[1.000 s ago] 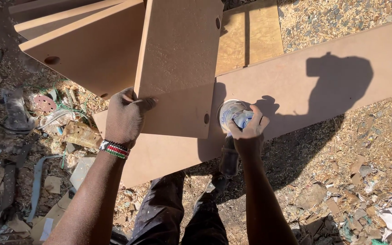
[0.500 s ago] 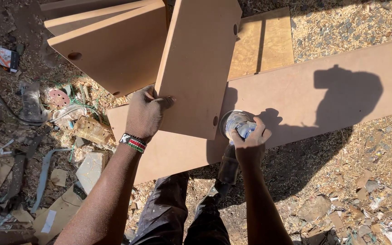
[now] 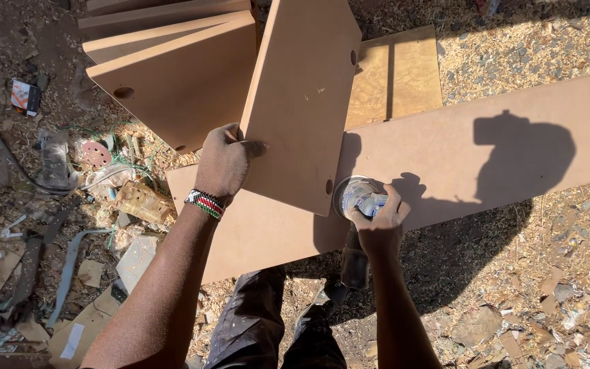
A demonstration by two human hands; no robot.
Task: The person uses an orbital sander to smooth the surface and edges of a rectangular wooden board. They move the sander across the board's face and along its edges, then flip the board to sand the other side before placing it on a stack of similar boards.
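Fibreboard panel (image 3: 302, 102), long axis running away from the body, left hand (image 3: 225, 162) clamping its near-left edge; right hand (image 3: 377, 222) wrapped round a tin (image 3: 356, 195) at its near-right corner.

Tan drilled board (image 3: 300, 102) tilted on long plank, beside a round silvery sanding disc (image 3: 358, 196) at its lower corner

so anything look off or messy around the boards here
Yes. Left of the long board, the ground is strewn with scraps: a used sanding disc, crumpled wrappers and cardboard bits. The panel under the left hand lies askew across it.
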